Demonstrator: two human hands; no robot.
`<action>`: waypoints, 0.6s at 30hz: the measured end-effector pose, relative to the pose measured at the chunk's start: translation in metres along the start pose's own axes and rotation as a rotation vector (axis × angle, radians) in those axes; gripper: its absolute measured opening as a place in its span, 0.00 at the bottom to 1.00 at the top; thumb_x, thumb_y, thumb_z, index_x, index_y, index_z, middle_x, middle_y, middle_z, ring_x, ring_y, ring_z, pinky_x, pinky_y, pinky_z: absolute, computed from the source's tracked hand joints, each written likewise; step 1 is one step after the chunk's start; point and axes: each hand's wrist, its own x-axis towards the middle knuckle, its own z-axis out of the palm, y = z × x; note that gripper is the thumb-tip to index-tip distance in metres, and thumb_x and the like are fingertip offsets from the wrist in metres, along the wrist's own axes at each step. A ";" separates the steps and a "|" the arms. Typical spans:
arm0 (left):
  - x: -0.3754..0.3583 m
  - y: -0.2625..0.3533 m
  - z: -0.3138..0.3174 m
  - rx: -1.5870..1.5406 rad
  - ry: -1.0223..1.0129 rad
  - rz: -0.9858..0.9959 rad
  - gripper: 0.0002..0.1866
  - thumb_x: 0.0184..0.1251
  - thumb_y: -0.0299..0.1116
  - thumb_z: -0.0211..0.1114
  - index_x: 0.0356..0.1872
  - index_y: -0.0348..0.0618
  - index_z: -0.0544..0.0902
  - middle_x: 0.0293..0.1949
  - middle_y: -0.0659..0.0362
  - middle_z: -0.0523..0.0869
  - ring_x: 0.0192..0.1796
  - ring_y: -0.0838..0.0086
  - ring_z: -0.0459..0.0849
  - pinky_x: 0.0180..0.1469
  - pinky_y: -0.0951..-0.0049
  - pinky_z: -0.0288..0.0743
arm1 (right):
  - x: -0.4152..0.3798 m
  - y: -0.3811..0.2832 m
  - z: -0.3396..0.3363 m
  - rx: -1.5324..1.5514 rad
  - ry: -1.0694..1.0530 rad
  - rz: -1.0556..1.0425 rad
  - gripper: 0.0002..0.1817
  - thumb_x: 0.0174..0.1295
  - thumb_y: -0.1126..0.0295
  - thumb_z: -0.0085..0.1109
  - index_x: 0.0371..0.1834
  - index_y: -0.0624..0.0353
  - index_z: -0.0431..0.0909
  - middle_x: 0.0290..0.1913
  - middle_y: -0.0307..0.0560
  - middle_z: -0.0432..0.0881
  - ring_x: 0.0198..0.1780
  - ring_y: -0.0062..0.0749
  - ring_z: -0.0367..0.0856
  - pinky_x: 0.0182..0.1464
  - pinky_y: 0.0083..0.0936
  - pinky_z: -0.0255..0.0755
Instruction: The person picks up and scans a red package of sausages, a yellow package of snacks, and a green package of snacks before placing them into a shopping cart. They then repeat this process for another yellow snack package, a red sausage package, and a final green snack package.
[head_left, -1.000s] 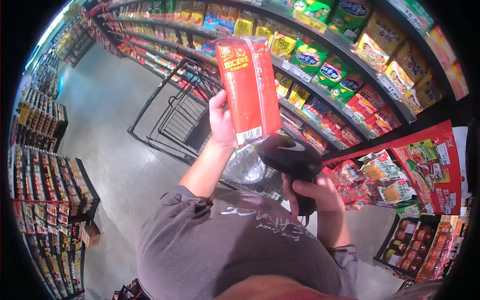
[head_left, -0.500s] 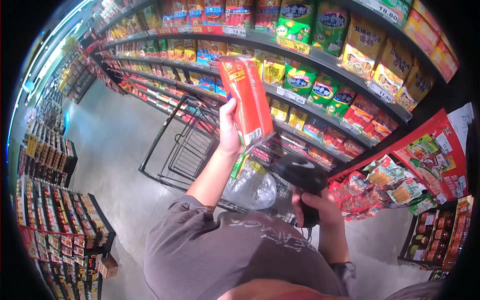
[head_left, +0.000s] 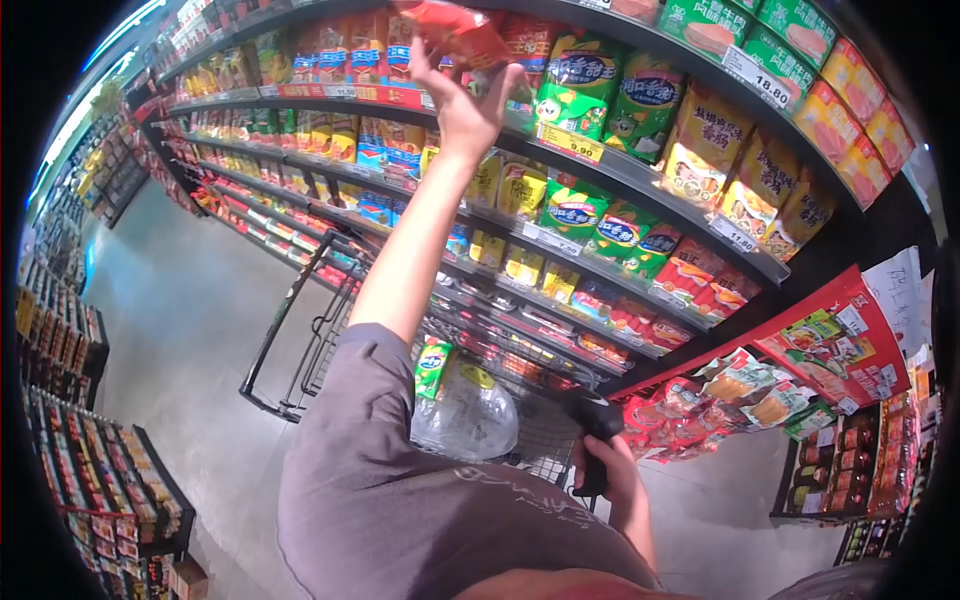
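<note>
My left hand [head_left: 468, 115] is raised to an upper shelf and holds a red sausage packet [head_left: 460, 32] between thumb and fingers. The packet lies tilted in front of other red packets there. Low in front of me, my right hand [head_left: 622, 472] is wrapped round the grip of a black handheld device [head_left: 598, 418] with a rounded head. Between my arms, the shopping cart [head_left: 275, 345] contains a green packet [head_left: 432, 368] and a clear plastic bag [head_left: 468, 412]; what is in the bag I cannot make out.
Long shelves [head_left: 640, 160] of bagged sausages curve across the front, with price tags along their edges. A red display [head_left: 845, 340] with hanging packs stands at the right, beside shelves of jars [head_left: 850, 470]. More stocked shelving [head_left: 100, 470] lines the left of the grey aisle floor [head_left: 210, 300].
My left hand has carried the red packet up and away, from above the cart to the upper shelf. The right hand still grips the black device, now slightly lower in view.
</note>
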 end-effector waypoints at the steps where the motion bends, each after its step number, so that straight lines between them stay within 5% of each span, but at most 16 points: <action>1: -0.004 -0.003 0.012 -0.170 0.014 -0.162 0.59 0.56 0.40 0.81 0.75 0.38 0.42 0.66 0.42 0.58 0.69 0.52 0.65 0.68 0.55 0.69 | 0.000 0.001 0.000 -0.020 0.026 0.009 0.13 0.69 0.67 0.56 0.50 0.65 0.71 0.28 0.49 0.77 0.20 0.36 0.80 0.22 0.29 0.78; 2: -0.006 -0.007 0.015 -0.178 0.018 -0.167 0.59 0.56 0.40 0.81 0.75 0.38 0.42 0.66 0.42 0.58 0.69 0.52 0.65 0.68 0.55 0.69 | 0.000 0.003 -0.001 -0.037 0.052 0.019 0.13 0.69 0.68 0.56 0.50 0.65 0.71 0.28 0.49 0.77 0.20 0.35 0.80 0.22 0.30 0.78; 4: -0.014 -0.017 0.019 0.390 -0.107 0.013 0.57 0.55 0.47 0.81 0.74 0.39 0.48 0.65 0.41 0.58 0.67 0.46 0.67 0.67 0.51 0.69 | 0.000 0.005 -0.004 -0.047 0.071 0.030 0.12 0.70 0.68 0.55 0.49 0.64 0.71 0.28 0.48 0.78 0.20 0.35 0.80 0.23 0.30 0.78; 8: -0.021 -0.034 0.024 0.369 -0.141 -0.128 0.55 0.53 0.52 0.80 0.72 0.36 0.55 0.63 0.38 0.60 0.67 0.43 0.65 0.69 0.49 0.64 | 0.004 0.013 -0.004 -0.074 0.077 0.038 0.09 0.70 0.69 0.58 0.46 0.62 0.72 0.27 0.45 0.78 0.21 0.33 0.81 0.23 0.30 0.78; 16: -0.007 -0.030 0.015 0.651 -0.280 -0.055 0.52 0.53 0.54 0.78 0.70 0.38 0.58 0.59 0.38 0.68 0.56 0.39 0.76 0.56 0.46 0.75 | 0.008 0.011 -0.006 -0.118 0.084 0.009 0.10 0.69 0.66 0.62 0.39 0.61 0.75 0.22 0.42 0.78 0.20 0.30 0.81 0.24 0.28 0.75; 18: -0.007 -0.029 0.015 0.666 -0.340 -0.012 0.51 0.52 0.53 0.78 0.69 0.41 0.58 0.58 0.39 0.69 0.54 0.40 0.78 0.55 0.47 0.76 | 0.010 0.014 -0.014 -0.174 0.039 0.041 0.11 0.71 0.71 0.58 0.50 0.63 0.71 0.27 0.45 0.78 0.23 0.33 0.82 0.25 0.30 0.79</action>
